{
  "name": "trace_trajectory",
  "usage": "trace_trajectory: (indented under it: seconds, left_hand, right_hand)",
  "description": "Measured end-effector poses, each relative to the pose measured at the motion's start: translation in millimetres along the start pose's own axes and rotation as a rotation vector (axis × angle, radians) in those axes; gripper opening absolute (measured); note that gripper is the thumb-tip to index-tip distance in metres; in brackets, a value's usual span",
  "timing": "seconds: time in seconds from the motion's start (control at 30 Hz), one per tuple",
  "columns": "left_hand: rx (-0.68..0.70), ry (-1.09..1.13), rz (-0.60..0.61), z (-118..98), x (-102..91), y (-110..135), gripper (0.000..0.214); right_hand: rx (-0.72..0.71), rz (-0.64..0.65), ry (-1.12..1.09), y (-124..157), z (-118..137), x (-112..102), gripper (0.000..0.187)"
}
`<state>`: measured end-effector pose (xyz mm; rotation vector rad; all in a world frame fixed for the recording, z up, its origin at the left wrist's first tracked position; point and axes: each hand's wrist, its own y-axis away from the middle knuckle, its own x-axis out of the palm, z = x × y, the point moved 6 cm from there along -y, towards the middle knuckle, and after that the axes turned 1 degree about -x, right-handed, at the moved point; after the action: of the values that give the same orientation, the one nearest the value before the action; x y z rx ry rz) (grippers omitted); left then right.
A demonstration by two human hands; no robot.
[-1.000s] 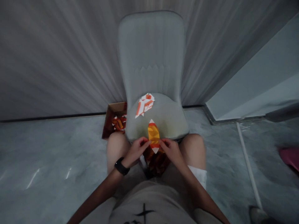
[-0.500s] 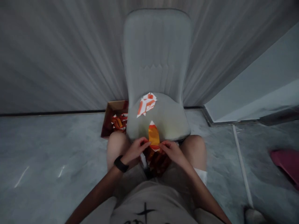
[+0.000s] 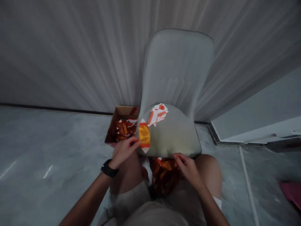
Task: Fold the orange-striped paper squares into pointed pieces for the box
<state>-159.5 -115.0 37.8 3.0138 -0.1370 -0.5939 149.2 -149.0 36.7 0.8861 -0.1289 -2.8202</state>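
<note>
Pinched at its lower left edge between my left thumb and fingers is a small orange packet (image 3: pixel 144 137) with red bands and white pointed ends, held upright. My left hand (image 3: pixel 124 151), with a dark band on the wrist, is over my left knee, beside the seat of the grey chair (image 3: pixel 176 135). My right hand (image 3: pixel 187 166) is at the seat's front edge, its fingers loosely curved, and no packet shows in them. Below it, between my legs, lies a heap of similar orange packets (image 3: pixel 164 175). White-and-orange packets (image 3: pixel 158 113) rest on the seat.
Left of the chair, a cardboard box (image 3: pixel 124 110) holds several orange packets. A pleated grey curtain (image 3: pixel 70 56) hangs behind. At the far right, a pink object (image 3: pixel 291 191) lies on the grey floor (image 3: pixel 47 150).
My left hand has carried the orange packet left, toward the box. My right hand has let go of it and moved apart to the right. The view has tilted and shifted left.
</note>
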Motion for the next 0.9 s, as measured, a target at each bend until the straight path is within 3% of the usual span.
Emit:
trace_trajectory:
  seconds: [0.17,0.27,0.33,0.43,0.53,0.7,0.8,0.9]
  left_hand:
    - [-0.129,0.036,-0.166,41,-83.9,-45,0.045]
    - [-0.253,0.027,-0.244,69,-114.4,-76,0.041]
    - [-0.312,-0.012,-0.310,81,-124.0,-89,0.038]
    - [-0.337,-0.015,-0.381,88,-114.7,-89,0.041]
    - [-0.286,0.037,-0.468,85,-86.7,-64,0.051]
    - [-0.036,-0.395,-0.329,60,-43.1,-23,0.035]
    - [-0.003,-0.632,-0.306,55,-41.4,-18,0.033]
    - [-0.031,-0.726,-0.319,57,-47.4,-25,0.034]
  right_hand:
    - [0.067,-0.161,0.058,20,-38,-35,0.042]
    - [0.113,-0.242,0.033,36,-50,-48,0.032]
    - [0.143,-0.243,-0.021,42,-53,-48,0.032]
    - [0.185,-0.202,-0.098,35,-56,-42,0.040]
    - [0.200,-0.157,-0.118,4,-59,-37,0.045]
    - [0.111,0.021,-0.127,-99,-41,-21,0.040]
    - [0.216,-0.040,-0.075,-166,-24,-11,0.032]
    - [0.256,-0.126,0.014,-217,-2,-2,0.033]
